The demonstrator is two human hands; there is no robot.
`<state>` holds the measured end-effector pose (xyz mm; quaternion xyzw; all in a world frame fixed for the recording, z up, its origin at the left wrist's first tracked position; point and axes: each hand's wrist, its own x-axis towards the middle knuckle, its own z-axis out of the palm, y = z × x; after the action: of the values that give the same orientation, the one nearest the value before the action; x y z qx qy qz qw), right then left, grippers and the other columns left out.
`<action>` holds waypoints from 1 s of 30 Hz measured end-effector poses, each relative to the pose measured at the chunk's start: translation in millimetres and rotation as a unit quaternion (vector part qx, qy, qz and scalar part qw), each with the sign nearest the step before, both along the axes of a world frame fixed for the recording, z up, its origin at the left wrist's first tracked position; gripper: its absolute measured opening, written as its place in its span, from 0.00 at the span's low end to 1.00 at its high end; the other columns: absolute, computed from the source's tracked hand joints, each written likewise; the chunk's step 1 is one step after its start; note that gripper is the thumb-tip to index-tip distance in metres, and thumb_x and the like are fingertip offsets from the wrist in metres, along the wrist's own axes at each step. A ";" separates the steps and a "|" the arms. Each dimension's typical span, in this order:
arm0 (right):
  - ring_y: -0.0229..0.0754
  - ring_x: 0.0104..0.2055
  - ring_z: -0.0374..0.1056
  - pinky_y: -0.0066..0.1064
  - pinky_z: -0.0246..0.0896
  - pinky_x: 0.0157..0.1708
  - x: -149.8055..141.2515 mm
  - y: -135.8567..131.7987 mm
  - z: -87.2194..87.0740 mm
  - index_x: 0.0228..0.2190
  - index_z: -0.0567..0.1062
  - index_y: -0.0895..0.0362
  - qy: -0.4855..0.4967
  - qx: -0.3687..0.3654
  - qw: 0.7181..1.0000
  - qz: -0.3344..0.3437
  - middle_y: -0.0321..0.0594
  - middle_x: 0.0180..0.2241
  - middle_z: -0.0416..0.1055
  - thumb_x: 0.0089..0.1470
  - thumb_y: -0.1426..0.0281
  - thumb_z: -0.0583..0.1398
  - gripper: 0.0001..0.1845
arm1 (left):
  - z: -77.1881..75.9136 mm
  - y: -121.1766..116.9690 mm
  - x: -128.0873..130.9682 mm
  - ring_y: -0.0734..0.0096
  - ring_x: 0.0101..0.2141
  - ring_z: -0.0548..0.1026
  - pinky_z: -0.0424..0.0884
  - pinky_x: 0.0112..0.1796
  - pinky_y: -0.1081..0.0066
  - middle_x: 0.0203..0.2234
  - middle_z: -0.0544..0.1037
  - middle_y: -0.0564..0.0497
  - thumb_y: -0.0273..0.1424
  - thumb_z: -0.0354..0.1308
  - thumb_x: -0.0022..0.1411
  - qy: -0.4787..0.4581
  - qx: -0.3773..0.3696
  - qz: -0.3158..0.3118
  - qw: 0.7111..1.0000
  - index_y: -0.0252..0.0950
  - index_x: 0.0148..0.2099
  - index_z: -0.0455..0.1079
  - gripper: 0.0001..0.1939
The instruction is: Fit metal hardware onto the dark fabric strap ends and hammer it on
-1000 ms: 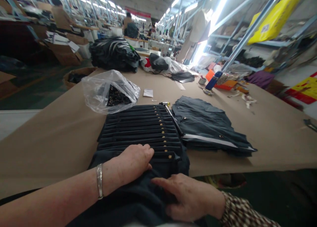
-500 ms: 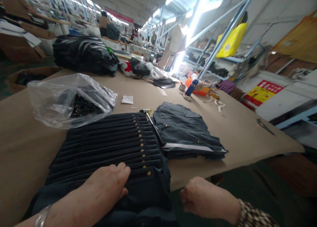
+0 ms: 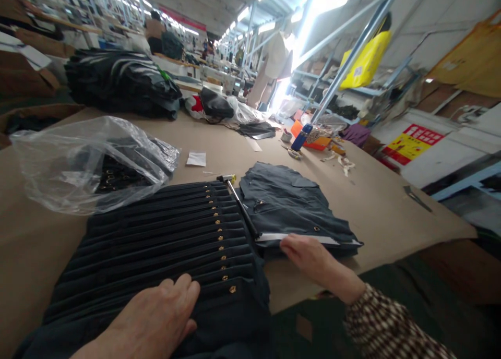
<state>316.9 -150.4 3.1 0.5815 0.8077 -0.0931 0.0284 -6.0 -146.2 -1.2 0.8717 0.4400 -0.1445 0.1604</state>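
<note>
My left hand (image 3: 156, 314) is bent over a row of overlapping dark fabric pieces (image 3: 156, 239), its fingers closed on the nearest piece. Small gold metal fittings (image 3: 220, 238) line the right side of these pieces. My right hand (image 3: 307, 257) is at the near edge of a second dark fabric stack (image 3: 289, 192), against its white strip (image 3: 270, 237). Its fingers are curled together, and what they hold, if anything, is hidden. Between the two stacks lies a small hammer (image 3: 242, 206) with a yellow end and a dark handle.
A clear plastic bag (image 3: 66, 166) with dark pieces inside lies at the left. Behind it rises a big pile of dark fabric (image 3: 121, 82). Scissors (image 3: 417, 198) lie at the right of the table (image 3: 391, 234). A blue bottle-like object (image 3: 301, 138) stands by an orange box (image 3: 319, 141).
My right hand has moved up and forward from the table's front edge to the white strip of the second stack. My left hand stays on the fabric pieces; the view has shifted slightly.
</note>
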 end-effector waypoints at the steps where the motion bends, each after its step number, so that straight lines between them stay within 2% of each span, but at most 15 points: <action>1: 0.40 0.36 0.68 0.31 0.61 0.38 12.1 15.1 0.8 0.34 0.74 0.58 0.004 0.025 0.999 -0.037 0.42 0.33 0.72 0.62 0.72 0.50 0.12 | 1.5 -0.1 0.5 0.55 0.39 0.75 0.73 0.40 0.58 0.40 0.76 0.43 0.24 0.51 0.55 0.001 0.003 -0.001 1.000 0.36 0.44 0.73 0.16; 3: 0.42 0.42 0.67 0.33 0.60 0.45 29.3 47.4 0.7 0.38 0.75 0.59 0.016 0.055 0.995 -0.077 0.45 0.38 0.73 0.60 0.74 0.52 0.11 | 4.1 0.2 1.9 0.54 0.40 0.75 0.73 0.41 0.56 0.41 0.76 0.42 0.23 0.52 0.54 0.002 0.007 0.000 1.000 0.36 0.45 0.73 0.16; 6: 0.44 0.51 0.63 0.34 0.56 0.52 41.6 91.6 -4.6 0.46 0.73 0.59 0.025 0.057 0.996 -0.071 0.46 0.48 0.70 0.56 0.77 0.56 0.16 | 6.3 1.4 3.8 0.53 0.41 0.75 0.72 0.41 0.55 0.41 0.76 0.42 0.23 0.52 0.55 0.002 0.001 0.004 1.000 0.37 0.45 0.73 0.16; 9: 0.42 0.48 0.66 0.30 0.58 0.49 46.6 117.8 -10.0 0.47 0.74 0.56 0.022 0.030 0.998 -0.051 0.43 0.47 0.71 0.53 0.75 0.59 0.19 | 6.6 1.5 4.3 0.53 0.42 0.75 0.72 0.42 0.55 0.42 0.76 0.43 0.23 0.52 0.55 0.004 -0.004 0.010 1.000 0.38 0.45 0.73 0.16; 12: 0.39 0.43 0.69 0.27 0.60 0.45 47.9 121.2 -11.3 0.45 0.75 0.55 0.014 0.018 0.999 -0.044 0.42 0.44 0.71 0.53 0.73 0.60 0.16 | 6.5 -0.1 3.4 0.53 0.42 0.75 0.73 0.42 0.55 0.42 0.76 0.43 0.23 0.53 0.55 0.008 -0.006 0.017 1.000 0.39 0.46 0.73 0.17; 15: 0.40 0.42 0.69 0.27 0.60 0.44 45.0 109.9 -10.3 0.44 0.76 0.56 -0.001 0.027 0.999 -0.047 0.42 0.43 0.72 0.54 0.73 0.60 0.14 | 7.4 -1.1 2.9 0.54 0.41 0.74 0.73 0.41 0.56 0.42 0.75 0.43 0.23 0.52 0.55 0.003 -0.008 0.013 1.000 0.39 0.46 0.73 0.17; 20: 0.42 0.39 0.70 0.29 0.59 0.41 44.4 96.1 -2.5 0.35 0.76 0.56 -0.024 0.071 0.995 -0.070 0.42 0.37 0.74 0.56 0.74 0.57 0.07 | 8.0 0.2 4.0 0.53 0.41 0.75 0.73 0.41 0.54 0.43 0.75 0.42 0.22 0.51 0.56 0.005 -0.013 0.009 1.000 0.38 0.47 0.73 0.17; 26: 0.44 0.35 0.71 0.32 0.62 0.36 82.1 115.3 9.8 0.36 0.74 0.56 -0.031 0.156 0.974 -0.159 0.42 0.32 0.76 0.58 0.71 0.55 0.08 | -4.1 -1.1 -0.8 0.54 0.41 0.75 0.73 0.41 0.53 0.44 0.75 0.42 0.21 0.48 0.57 -0.002 -0.010 0.006 1.000 0.38 0.48 0.73 0.20; 28: 0.43 0.36 0.71 0.31 0.63 0.38 91.3 119.5 8.8 0.38 0.74 0.56 -0.025 0.164 0.973 -0.160 0.42 0.34 0.76 0.56 0.71 0.57 0.08 | -9.0 -1.0 -2.9 0.54 0.41 0.75 0.73 0.40 0.53 0.44 0.75 0.42 0.20 0.48 0.56 -0.009 -0.008 0.002 1.000 0.39 0.48 0.73 0.21; 30: 0.44 0.45 0.69 0.32 0.62 0.45 92.0 117.5 7.1 0.44 0.73 0.57 -0.020 0.181 0.972 -0.150 0.44 0.43 0.74 0.55 0.73 0.58 0.13 | -11.2 -0.7 -3.7 0.54 0.40 0.75 0.73 0.40 0.53 0.43 0.75 0.42 0.20 0.47 0.56 -0.012 -0.010 -0.001 1.000 0.39 0.47 0.73 0.21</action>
<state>408.9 -32.8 10.2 0.6935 0.7137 0.0628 -0.0755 -9.7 -146.9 -12.4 0.8720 0.4359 -0.1384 0.1746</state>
